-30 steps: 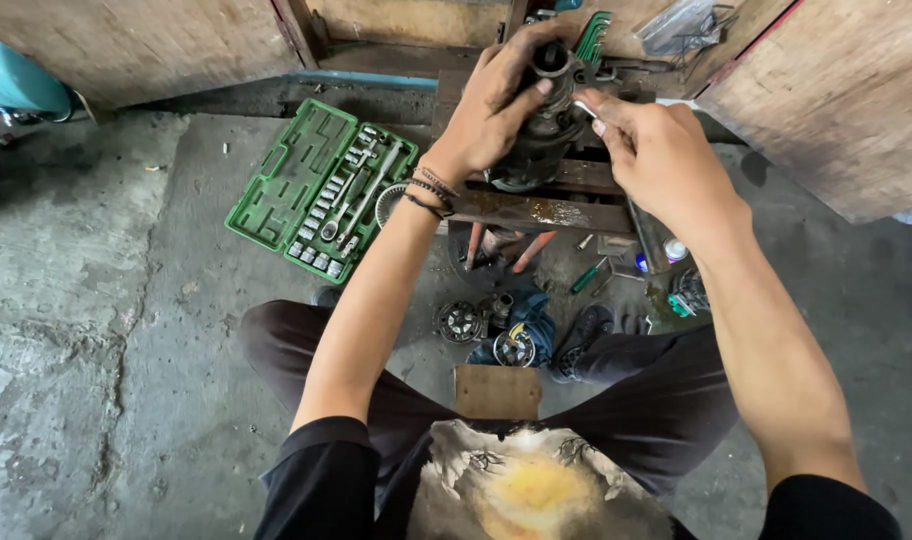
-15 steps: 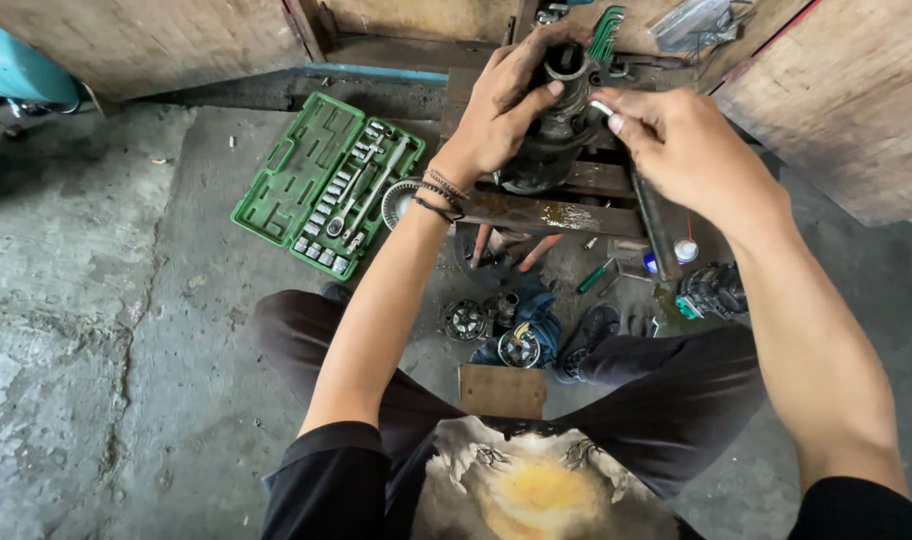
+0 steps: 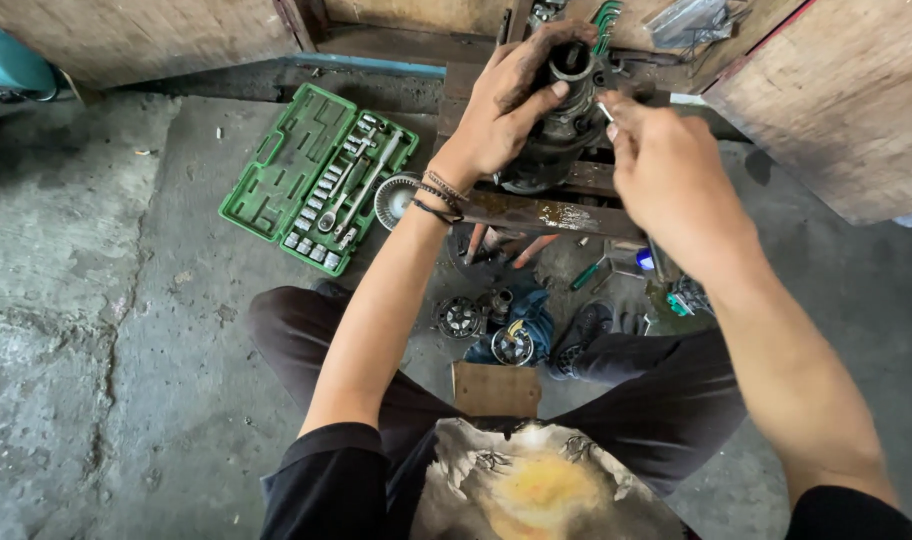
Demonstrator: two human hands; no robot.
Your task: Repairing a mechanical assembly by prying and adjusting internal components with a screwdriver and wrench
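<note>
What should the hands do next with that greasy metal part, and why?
Probably bring the right hand in a little so the thin tool tip reaches the metal part. The left hand already grips that part from the top, and the tool's tip sits right at its side.

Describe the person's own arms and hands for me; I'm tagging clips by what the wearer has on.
Both arms are bare below short black sleeves. The left wrist carries a few thin dark corded bracelets. The left hand has no glove and is smeared with dark grease on the fingers. The right hand is also ungloved, with no bracelet or watch showing.
</note>
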